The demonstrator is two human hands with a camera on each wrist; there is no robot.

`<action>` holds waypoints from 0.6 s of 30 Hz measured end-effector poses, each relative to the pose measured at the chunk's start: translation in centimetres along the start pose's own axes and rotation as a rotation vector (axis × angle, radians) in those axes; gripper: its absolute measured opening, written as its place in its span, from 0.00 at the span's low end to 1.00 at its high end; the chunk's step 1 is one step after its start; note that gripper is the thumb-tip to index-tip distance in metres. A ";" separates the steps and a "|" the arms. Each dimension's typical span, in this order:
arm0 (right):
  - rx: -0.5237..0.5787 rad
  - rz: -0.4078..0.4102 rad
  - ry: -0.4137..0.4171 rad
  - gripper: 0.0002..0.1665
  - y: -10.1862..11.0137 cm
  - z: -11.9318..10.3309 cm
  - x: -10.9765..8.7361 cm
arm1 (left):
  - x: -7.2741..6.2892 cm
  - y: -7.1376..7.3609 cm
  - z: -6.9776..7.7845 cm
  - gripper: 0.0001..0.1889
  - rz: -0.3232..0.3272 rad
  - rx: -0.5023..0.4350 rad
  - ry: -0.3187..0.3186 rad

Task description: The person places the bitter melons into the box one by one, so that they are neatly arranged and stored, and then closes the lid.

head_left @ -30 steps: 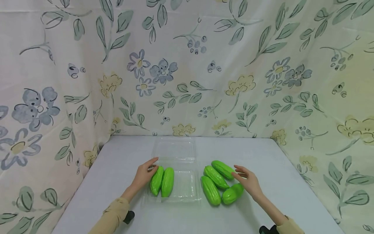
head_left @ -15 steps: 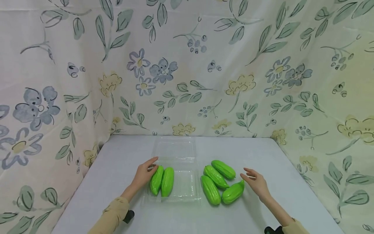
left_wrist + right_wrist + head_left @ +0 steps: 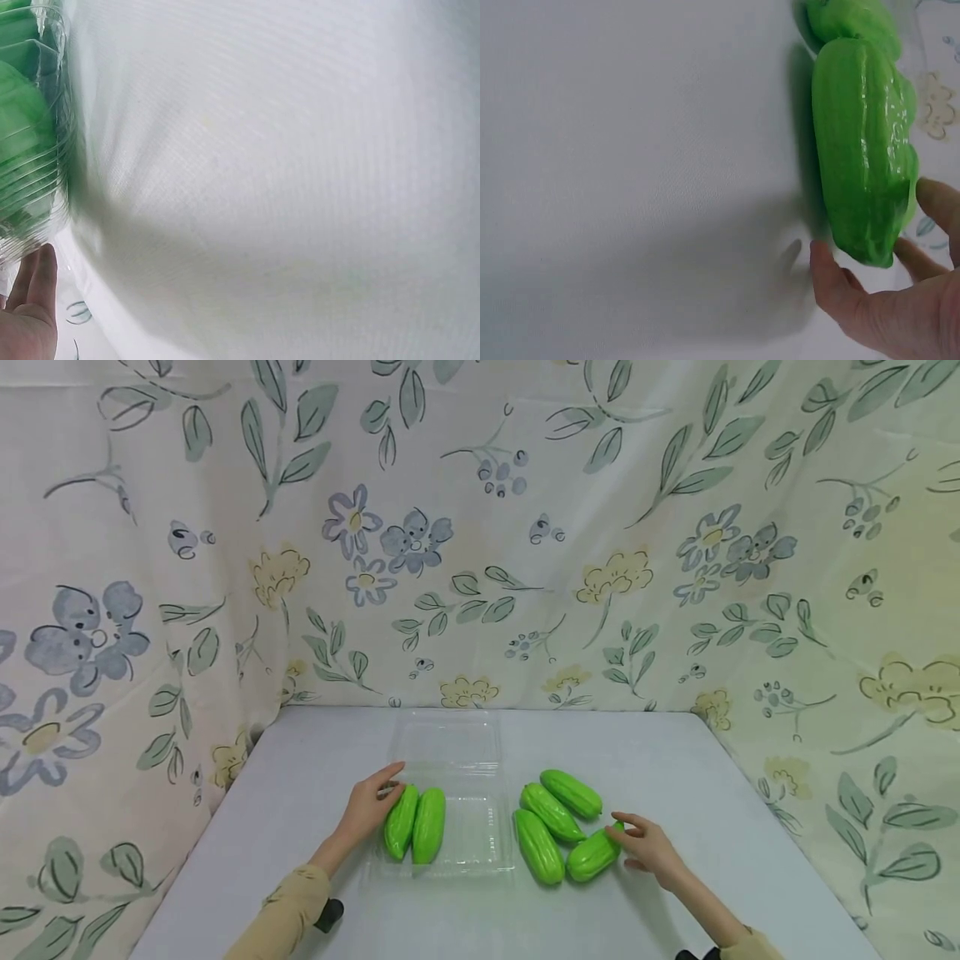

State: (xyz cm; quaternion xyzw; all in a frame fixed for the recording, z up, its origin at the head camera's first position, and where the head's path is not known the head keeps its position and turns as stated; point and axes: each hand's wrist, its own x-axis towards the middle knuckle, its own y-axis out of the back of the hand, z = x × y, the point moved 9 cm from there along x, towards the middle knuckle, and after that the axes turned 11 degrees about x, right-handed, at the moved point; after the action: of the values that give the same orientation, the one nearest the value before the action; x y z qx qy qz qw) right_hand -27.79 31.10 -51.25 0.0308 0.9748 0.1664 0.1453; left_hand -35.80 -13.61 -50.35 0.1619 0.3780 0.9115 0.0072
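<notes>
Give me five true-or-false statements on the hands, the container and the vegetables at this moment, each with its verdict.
1. Two green vegetables lie in the clear container. True.
2. The container's lid is closed. False: the lid lies open on the far side.
3. The left hand is at the container's left side. True.
4. Six vegetables lie right of the container. False: four do.
5. The right hand holds a vegetable in the air. False: its fingers are spread about one end of a vegetable resting on the table.
</notes>
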 end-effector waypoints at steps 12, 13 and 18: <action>0.047 -0.013 0.016 0.32 -0.8 0.3 0.3 | 0.0 0.0 0.1 0.21 0.018 0.004 -0.016; 0.052 -0.011 0.014 0.32 -0.7 0.4 0.3 | 0.0 0.0 0.1 0.22 0.015 0.001 -0.012; 0.067 -0.019 0.011 0.31 -0.7 0.3 0.4 | 0.0 0.1 0.1 0.22 0.017 0.003 -0.015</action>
State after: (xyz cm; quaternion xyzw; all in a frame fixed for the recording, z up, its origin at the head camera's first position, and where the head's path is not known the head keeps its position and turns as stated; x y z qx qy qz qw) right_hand -28.04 30.58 -51.87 0.0257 0.9809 0.1323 0.1403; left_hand -35.79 -13.59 -50.18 0.1721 0.3779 0.9097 0.0021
